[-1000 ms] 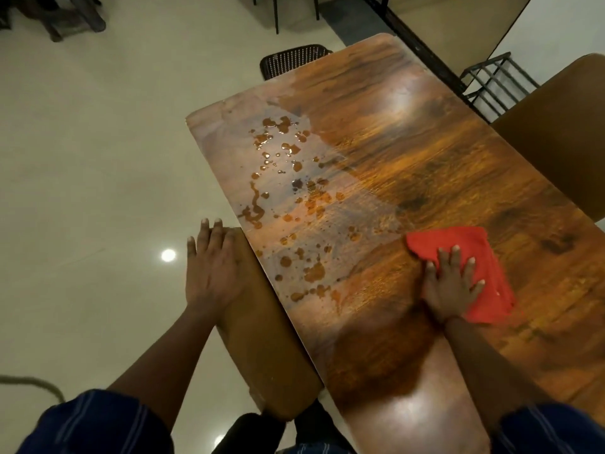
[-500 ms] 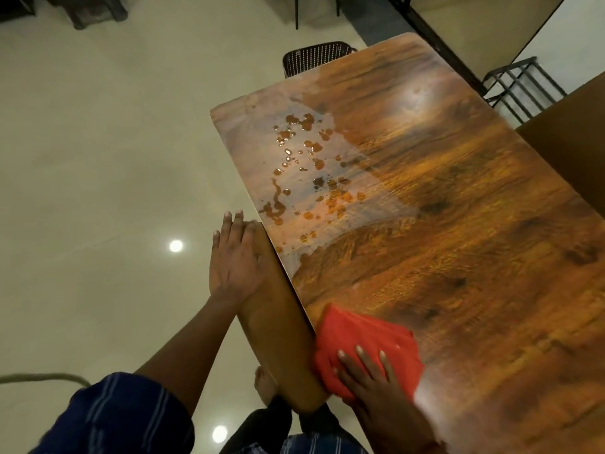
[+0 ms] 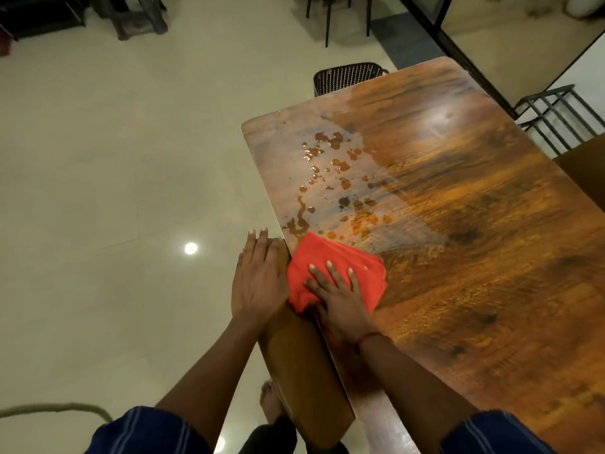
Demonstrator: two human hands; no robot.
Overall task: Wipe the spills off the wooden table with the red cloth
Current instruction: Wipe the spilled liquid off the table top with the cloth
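The red cloth (image 3: 340,257) lies bunched on the wooden table (image 3: 474,250) at its left edge. My right hand (image 3: 339,303) presses flat on the cloth's near part, fingers spread. Brown spills (image 3: 327,178) dot the table's left side beyond the cloth, from right at the cloth's far edge up toward the far corner. My left hand (image 3: 260,280) rests flat, fingers together, on the top of a brown chair back (image 3: 301,371) next to the table edge, touching the cloth's left side.
The brown chair back stands tight against the table's left edge below my hands. A black perforated chair (image 3: 347,77) sits at the table's far end, a metal rack (image 3: 556,116) at the far right. Pale tiled floor (image 3: 114,191) spreads to the left.
My right hand slid the cloth from the table's middle right to its near left edge, then forward toward the spills. The spots nearest me are gone. My left hand stays on the chair back.
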